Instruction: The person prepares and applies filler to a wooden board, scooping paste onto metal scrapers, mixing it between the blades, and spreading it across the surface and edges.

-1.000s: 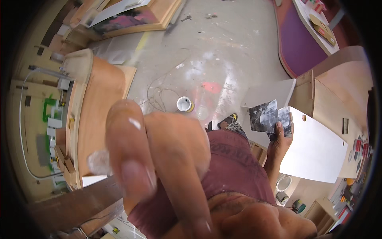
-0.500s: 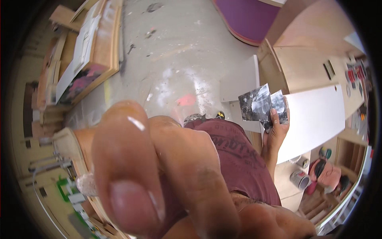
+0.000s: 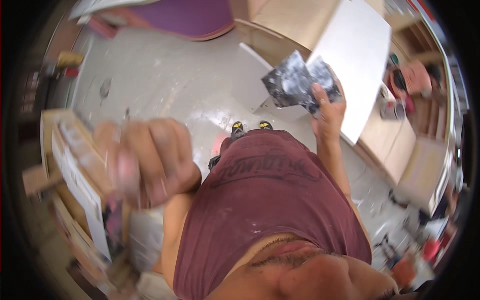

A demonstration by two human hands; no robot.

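My right hand (image 3: 330, 107) is closed on two thin, flat, square-cornered filler spreaders (image 3: 290, 82), fanned apart, dark grey and smeared with white. The thumb presses across them from the front. They are held up in front of a white panel (image 3: 357, 55). On the other side, my left hand (image 3: 155, 162) is raised close to the camera with its fingers bent. Motion smears it, so I cannot tell whether anything small is between the fingers.
Wooden cabinet pieces (image 3: 295, 22) stand at the far right, with a purple curved panel (image 3: 185, 17) farther back. A metal can (image 3: 393, 110) sits on a plywood surface (image 3: 387, 140). Long boards (image 3: 80, 180) lean at the left. The grey floor (image 3: 165, 75) has paint marks.
My left hand has drawn back from right in front of the camera. The view has swung, so the surroundings sit differently. My right hand still grips both spreaders.
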